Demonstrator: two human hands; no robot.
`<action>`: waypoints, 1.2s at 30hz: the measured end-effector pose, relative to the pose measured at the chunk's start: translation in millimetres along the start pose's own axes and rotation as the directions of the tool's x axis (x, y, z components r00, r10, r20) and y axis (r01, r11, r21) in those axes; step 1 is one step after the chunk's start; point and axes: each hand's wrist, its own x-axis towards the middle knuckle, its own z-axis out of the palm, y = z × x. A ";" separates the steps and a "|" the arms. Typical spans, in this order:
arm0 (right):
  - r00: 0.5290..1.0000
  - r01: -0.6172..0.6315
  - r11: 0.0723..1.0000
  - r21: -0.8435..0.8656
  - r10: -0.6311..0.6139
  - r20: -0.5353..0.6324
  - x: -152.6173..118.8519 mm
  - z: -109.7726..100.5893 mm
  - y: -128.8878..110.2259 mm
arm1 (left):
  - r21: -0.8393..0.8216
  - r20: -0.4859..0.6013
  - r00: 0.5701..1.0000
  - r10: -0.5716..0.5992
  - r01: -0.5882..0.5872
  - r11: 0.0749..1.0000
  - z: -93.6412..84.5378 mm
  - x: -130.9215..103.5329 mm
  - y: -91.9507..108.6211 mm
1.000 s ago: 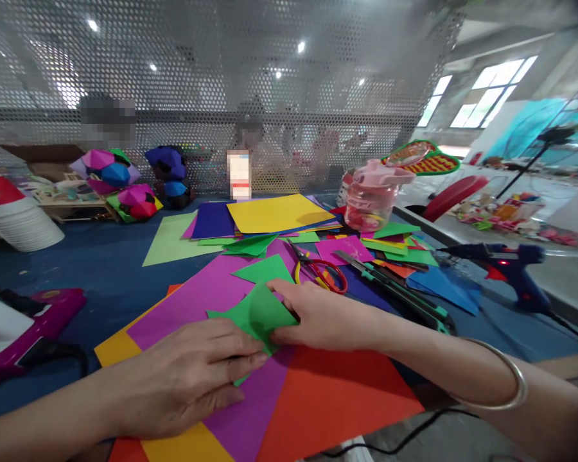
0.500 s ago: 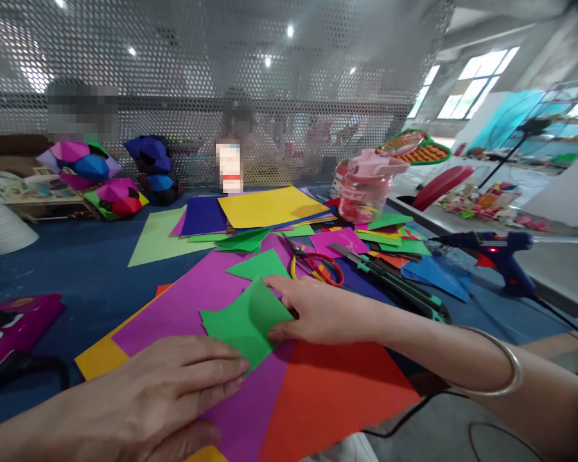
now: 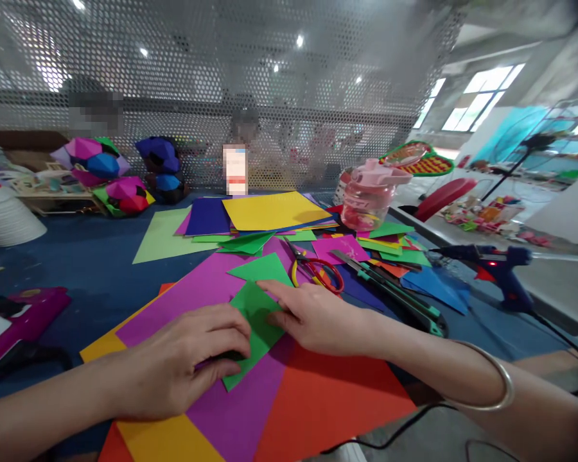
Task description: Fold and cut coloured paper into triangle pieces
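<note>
A piece of green paper [image 3: 257,330] lies on a large purple sheet [image 3: 173,301] in front of me. My left hand [image 3: 183,356] curls over its left edge, fingers and thumb bent toward each other and hiding that edge. From the other side, my right hand [image 3: 313,314] presses the paper with index finger and thumb. Another green piece [image 3: 264,266] sits just behind, partly under the held one. Scissors with red and yellow handles [image 3: 320,273] lie beyond my right hand, next to a green and black utility knife [image 3: 395,292].
An orange-red sheet [image 3: 332,398] extends beneath my right forearm. Behind are stacked sheets topped by a yellow one [image 3: 277,210] and a pink bottle [image 3: 368,199]. A blue glue gun [image 3: 505,263] with a lit red light stands right; a magenta tool [image 3: 24,327] lies left.
My left hand has gone from lying flat to curled around the paper's left edge. The green paper's left corner no longer shows, and its visible part is narrower. My right hand stays on it.
</note>
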 end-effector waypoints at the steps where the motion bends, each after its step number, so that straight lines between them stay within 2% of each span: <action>1: 1.000 -0.009 0.998 -0.057 0.008 -0.022 0.3 1.3 -1.2 | 0.025 0.017 1.000 -0.021 0.021 0.999 -1.1 0.1 -1.3; 5: 0.987 -0.122 0.962 -0.243 0.093 -0.128 1.1 -7.0 0.2 | 0.127 0.081 0.994 -0.076 0.065 0.990 -6.8 -1.3 -9.0; 10: 0.933 -0.318 0.909 -0.271 0.248 -0.263 -0.6 -28.0 17.1 | 0.264 0.179 0.981 -0.071 0.021 0.964 -8.8 1.7 -13.5; 15: 0.916 -0.380 0.868 -0.320 0.305 -0.261 0.6 -22.2 33.9 | 0.321 0.086 0.996 -0.034 0.004 0.947 -5.7 0.1 -10.1; 21: 0.886 -0.456 0.832 -0.315 0.389 -0.254 2.8 -22.4 35.2 | 0.311 0.011 1.000 -0.022 0.017 0.950 -0.7 -11.3 -17.2; 23: 0.883 -0.453 0.846 -0.283 0.381 -0.273 3.2 -26.2 38.0 | 0.297 -0.006 1.000 -0.020 0.021 0.955 0.6 -13.2 -20.3; 27: 0.863 -0.360 0.928 -0.101 0.290 -0.413 3.3 -29.9 45.9 | 0.270 -0.010 0.999 -0.035 0.036 0.962 -0.5 -13.3 -22.6; 29: 0.847 -0.182 0.978 0.104 0.209 -0.490 3.1 -25.5 42.1 | 0.261 -0.001 0.999 -0.039 0.038 0.964 -2.7 -12.3 -22.6; 30: 0.846 -0.056 0.970 0.236 0.172 -0.505 2.8 -21.4 36.6 | 0.257 0.001 0.999 -0.035 0.034 0.966 -3.9 -11.7 -22.6; 32: 0.881 0.165 0.847 0.505 0.104 -0.462 1.8 -11.1 19.5 | 0.250 0.013 0.999 -0.031 0.027 0.968 -6.1 -10.8 -22.5; 34: 0.934 0.199 0.715 0.670 0.068 -0.350 0.1 -1.4 -1.6 | 0.244 0.029 0.998 -0.049 0.041 0.969 -7.6 -10.3 -22.4; 36: 0.972 0.188 0.656 0.731 -0.016 -0.235 -1.2 4.5 -20.1 | 0.238 0.030 0.996 -0.084 0.075 0.968 -8.3 -10.3 -22.5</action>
